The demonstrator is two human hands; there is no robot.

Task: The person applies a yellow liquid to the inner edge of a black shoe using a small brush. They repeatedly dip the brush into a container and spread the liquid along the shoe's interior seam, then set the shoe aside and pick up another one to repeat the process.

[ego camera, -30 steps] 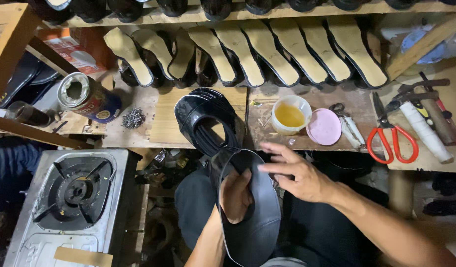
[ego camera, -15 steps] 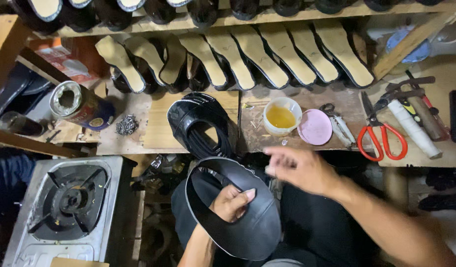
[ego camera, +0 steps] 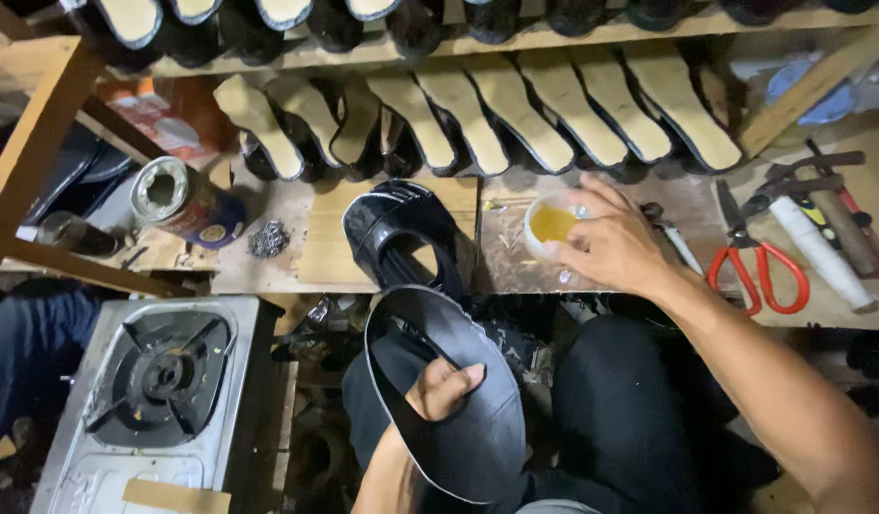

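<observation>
My left hand [ego camera: 442,388] grips a large black oval piece of leather [ego camera: 468,428] over my lap, fingers curled on its inner face. My right hand [ego camera: 606,243] reaches up to a small white cup of yellow glue [ego camera: 551,223] on the workbench, its fingers on the cup's near rim. A black shoe upper on its last [ego camera: 399,233] lies on the bench just left of the cup, above the leather piece.
A row of tan-soled shoes [ego camera: 478,124] leans along the shelf behind. Red-handled scissors [ego camera: 756,262] and tools lie at right. An open tin can [ego camera: 184,200] and a heap of nails [ego camera: 268,238] sit at left. A gas stove [ego camera: 154,381] stands at lower left.
My right hand left the leather piece and moved up and right to the glue cup, covering the pink lid. My left hand kept hold of the leather, which turned slightly.
</observation>
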